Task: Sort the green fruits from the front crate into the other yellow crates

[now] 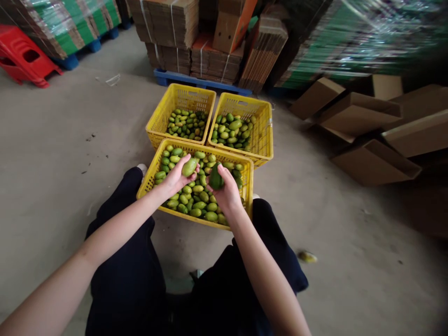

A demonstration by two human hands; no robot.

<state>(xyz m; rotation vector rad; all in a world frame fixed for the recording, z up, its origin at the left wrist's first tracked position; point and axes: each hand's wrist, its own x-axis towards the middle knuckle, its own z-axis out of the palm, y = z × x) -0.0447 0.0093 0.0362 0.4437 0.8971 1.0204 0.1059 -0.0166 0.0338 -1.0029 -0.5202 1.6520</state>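
Fingers point(193, 176) of left hand point(177, 175) gripping pale fruit point(189, 167), right hand point(228, 190) gripping dark fruit point(216, 178), over yellow crate point(249, 186), floor point(325, 214) beyond side edges

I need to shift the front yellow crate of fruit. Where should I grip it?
The front crate is probably best gripped by its rim at the short ends, coming from left and right: it is oblong, and the rim frames the fruit.

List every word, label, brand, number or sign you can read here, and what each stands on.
None: no text is legible anywhere in this view.
Light green fruit and dark green fruit, held in the left hand and right hand: no readable label.
Pale mark on the right rear crate: too small to tell.
Wrapped stacks, cardboard boxes: too blurred to read.
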